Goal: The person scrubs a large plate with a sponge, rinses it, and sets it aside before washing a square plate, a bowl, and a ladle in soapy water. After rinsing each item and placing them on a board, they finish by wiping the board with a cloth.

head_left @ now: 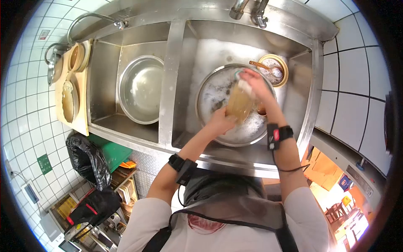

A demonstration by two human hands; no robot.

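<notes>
Left hand (pixel 220 122), right hand (pixel 254 82): one dish (pixel 238 105) (sudsy).

Commercial kitchen wash-up area showing: stainless double sink (pixel 170 84) is filling the view, white wall tiles (pixel 25 105) are surrounding it, a large steel basin (pixel 140 90) and a soapy basin (pixel 239 136) are sitting in the tubs, bowls (pixel 69 101), probably restaurant ware, are lying alongside.

A foamy basin (pixel 210 94) fills the right sink (pixel 303 84); left hand (pixel 220 122) and right hand (pixel 255 82) hold a container (pixel 238 105) over its middle. A bowl (pixel 285 72) blocks the far right corner, and taps (pixel 248 10) overhang the far edge. The divider (pixel 170 84) is bare.
</notes>
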